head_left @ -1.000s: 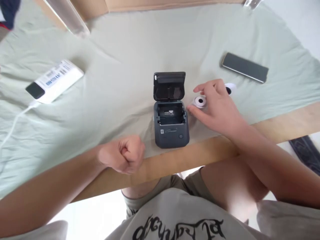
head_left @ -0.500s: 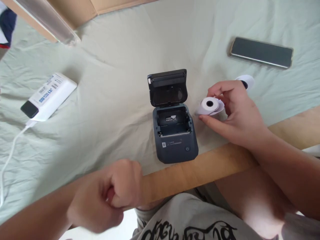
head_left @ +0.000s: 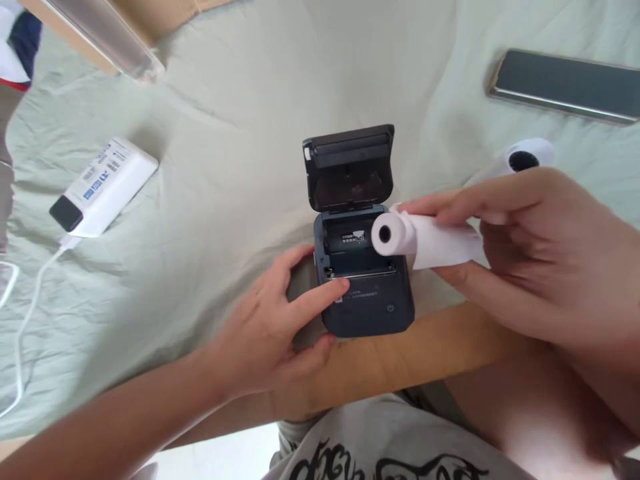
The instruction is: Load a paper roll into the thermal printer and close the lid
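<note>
A dark blue portable label printer [head_left: 367, 310] stands on the green cloth with its lid [head_left: 349, 170] raised. Its paper bay is bare, with a small printed label inside. My left hand [head_left: 280, 320] grips the printer's left side, thumb on the top face near the metal tear edge and fingers along the side and front corner. Between the thumb and fingers of my right hand [head_left: 540, 260] is a narrow white paper roll [head_left: 440, 241], some paper loose around it. The roll's left end, with a dark core hole, hangs over the right part of the bay.
A second white roll [head_left: 540, 150] with a black core lies behind my right hand. Farther right is a phone [head_left: 570, 87]. A white power bank [head_left: 110, 190] with a white cable [head_left: 35, 300] lies at left. Cardboard [head_left: 155, 17] stands at the back; a wooden edge [head_left: 370, 370] runs in front.
My left hand has opened from a fist and moved to the printer, taking hold of its side. My right hand has lifted the paper roll and tilted it sideways over the bay.
</note>
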Demonstrator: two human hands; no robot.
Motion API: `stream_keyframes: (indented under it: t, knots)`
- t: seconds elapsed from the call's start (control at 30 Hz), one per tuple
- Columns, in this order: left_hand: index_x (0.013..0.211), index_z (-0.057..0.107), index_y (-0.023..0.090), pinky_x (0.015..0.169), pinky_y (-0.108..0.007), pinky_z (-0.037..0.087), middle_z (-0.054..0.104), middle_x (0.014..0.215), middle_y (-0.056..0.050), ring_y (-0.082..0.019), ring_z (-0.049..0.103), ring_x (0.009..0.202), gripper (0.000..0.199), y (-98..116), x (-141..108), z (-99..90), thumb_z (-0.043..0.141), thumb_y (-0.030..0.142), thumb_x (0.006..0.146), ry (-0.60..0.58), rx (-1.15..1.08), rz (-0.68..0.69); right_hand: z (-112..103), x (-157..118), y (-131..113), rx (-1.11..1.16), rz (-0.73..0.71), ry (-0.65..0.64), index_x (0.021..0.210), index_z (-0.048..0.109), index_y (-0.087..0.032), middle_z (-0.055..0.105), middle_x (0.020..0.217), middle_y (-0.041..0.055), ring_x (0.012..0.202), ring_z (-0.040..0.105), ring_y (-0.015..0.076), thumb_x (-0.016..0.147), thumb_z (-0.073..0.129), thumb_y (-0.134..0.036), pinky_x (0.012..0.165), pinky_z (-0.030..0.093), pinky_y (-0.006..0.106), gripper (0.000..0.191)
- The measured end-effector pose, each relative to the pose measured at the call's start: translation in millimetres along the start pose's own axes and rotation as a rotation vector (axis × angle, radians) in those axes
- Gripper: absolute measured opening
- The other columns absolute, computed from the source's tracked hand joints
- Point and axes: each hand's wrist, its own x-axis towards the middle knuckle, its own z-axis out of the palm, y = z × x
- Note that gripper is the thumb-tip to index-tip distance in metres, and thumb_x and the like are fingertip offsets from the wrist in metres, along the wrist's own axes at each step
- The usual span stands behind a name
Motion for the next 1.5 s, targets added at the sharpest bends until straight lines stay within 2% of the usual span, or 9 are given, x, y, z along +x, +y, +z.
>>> stream_keyframes:
  t: [0.17, 0.3, 0.53, 0.73, 1.0, 1.1, 1.2, 1.3, 1.5]
  knots:
    - [0.169, 0.062, 0.026, 0.107, -0.057, 0.078, 0.056, 0.177, -0.028, -0.043, 0.074, 0.153, 0.061, 3, 4, -0.1, 0.064, 0.015, 0.109, 0.032, 0.053, 0.008, 10, 34, -14, -0.050, -0.189, -0.086, 0.118, 0.065, -0.030, 0.089, 0.112, -0.0085, 0.093, 0.087, 0.0146, 0.113, 0.060, -0.013, 0.092, 0.072, 0.034, 0.018]
    - [0.168, 0.063, 0.027, 0.110, -0.056, 0.077, 0.057, 0.176, -0.026, -0.040, 0.076, 0.151, 0.059, 5, 7, -3.1, 0.061, 0.012, 0.111, 0.027, 0.045, 0.012, 22, 47, -5, -0.154, -0.230, -0.073, 0.114, 0.065, -0.027, 0.088, 0.102, -0.0067, 0.077, 0.081, 0.0149, 0.107, 0.064, -0.011, 0.082, 0.069, 0.032, 0.018]
    - [0.168, 0.063, 0.030, 0.107, -0.055, 0.079, 0.060, 0.177, -0.024, -0.041, 0.078, 0.151, 0.062, 6, 8, -11.6, 0.066, 0.012, 0.109, -0.037, 0.040, -0.006, 21, 36, 2, -0.064, -0.217, -0.090, 0.105, 0.071, -0.028, 0.091, 0.119, -0.0037, 0.108, 0.090, 0.0205, 0.109, 0.071, -0.014, 0.098, 0.075, 0.038, 0.015]
    - [0.172, 0.057, 0.027, 0.111, -0.056, 0.078, 0.063, 0.178, -0.027, -0.038, 0.076, 0.155, 0.068, 4, 0, -1.1, 0.064, 0.009, 0.107, 0.075, -0.068, -0.024, 5, 30, -12, 0.051, -0.277, -0.218, 0.106, 0.068, -0.029, 0.085, 0.109, -0.0023, 0.100, 0.084, 0.0155, 0.111, 0.070, -0.011, 0.092, 0.071, 0.034, 0.019]
    - [0.171, 0.069, 0.040, 0.115, -0.059, 0.077, 0.054, 0.187, -0.016, -0.041, 0.076, 0.153, 0.065, 0, -1, -4.3, 0.065, 0.018, 0.110, -0.002, -0.072, -0.041, 7, 21, -9, 0.021, -0.352, -0.247, 0.116, 0.070, -0.028, 0.085, 0.116, 0.0013, 0.112, 0.083, 0.0192, 0.120, 0.072, -0.040, 0.096, 0.066, 0.040, 0.013]
    - [0.168, 0.070, 0.042, 0.109, -0.057, 0.079, 0.054, 0.186, -0.015, -0.039, 0.078, 0.147, 0.064, -1, -4, -3.1, 0.064, 0.017, 0.110, 0.007, -0.067, -0.035, 7, 20, -4, -0.024, -0.210, -0.085, 0.121, 0.070, -0.031, 0.081, 0.126, 0.0048, 0.116, 0.082, 0.0199, 0.116, 0.071, -0.032, 0.101, 0.072, 0.040, 0.005]
    - [0.168, 0.071, 0.044, 0.109, -0.058, 0.079, 0.054, 0.187, -0.015, -0.040, 0.077, 0.150, 0.064, -2, -5, -1.9, 0.064, 0.015, 0.111, 0.004, -0.059, -0.036, 15, 21, 6, 0.035, -0.082, 0.113, 0.125, 0.065, -0.031, 0.075, 0.142, 0.0108, 0.158, 0.072, 0.0286, 0.107, 0.076, -0.025, 0.127, 0.069, 0.051, 0.022]
    - [0.167, 0.072, 0.044, 0.111, -0.057, 0.078, 0.052, 0.190, -0.013, -0.040, 0.076, 0.151, 0.066, -3, -6, -1.3, 0.064, 0.013, 0.109, 0.007, -0.063, -0.035, 26, 23, 20, 0.213, -0.016, 0.045, 0.127, 0.055, -0.030, 0.071, 0.163, 0.0132, 0.186, 0.049, 0.0309, 0.106, 0.076, -0.024, 0.146, 0.056, 0.060, 0.030]
    - [0.168, 0.070, 0.050, 0.116, -0.058, 0.075, 0.046, 0.196, -0.007, -0.041, 0.074, 0.156, 0.067, -2, -8, -5.4, 0.067, 0.015, 0.110, -0.049, -0.095, -0.071, 32, 22, 27, 0.417, -0.070, 0.188, 0.121, 0.062, -0.029, 0.079, 0.132, 0.0067, 0.149, 0.080, 0.0249, 0.113, 0.078, -0.034, 0.127, 0.067, 0.045, 0.018]
